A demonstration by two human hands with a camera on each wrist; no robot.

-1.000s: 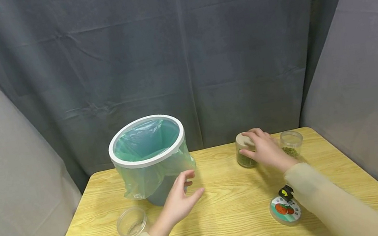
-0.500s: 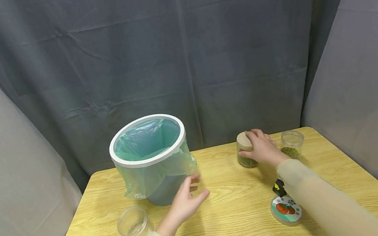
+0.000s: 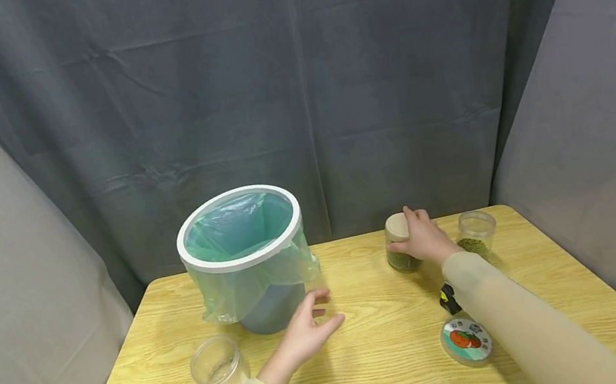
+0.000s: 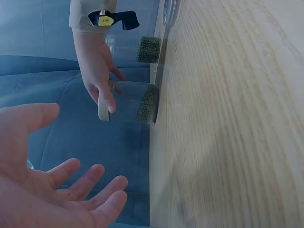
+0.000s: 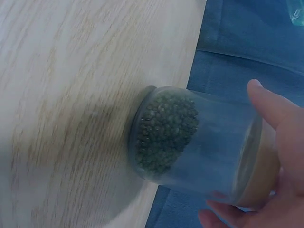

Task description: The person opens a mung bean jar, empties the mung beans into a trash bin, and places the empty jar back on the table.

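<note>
My right hand (image 3: 425, 239) holds the lidded jar (image 5: 204, 142) from above, which stands near the back edge of the desk (image 3: 379, 347), my left hand (image 3: 303, 335) is wide, and I judge this the gripping step, where the next move calls for steadiness.

Right grip (image 3: 424, 238) closer round lid (image 3: 395, 226)

My left hand (image 3: 304, 334), fingers (image 4: 87, 183) loosely bent, thumb (image 4: 42, 115) apart, hovers below the head view's centre; my right hand (image 3: 424, 239), right of centre, grips with thumb and fingers.
</note>
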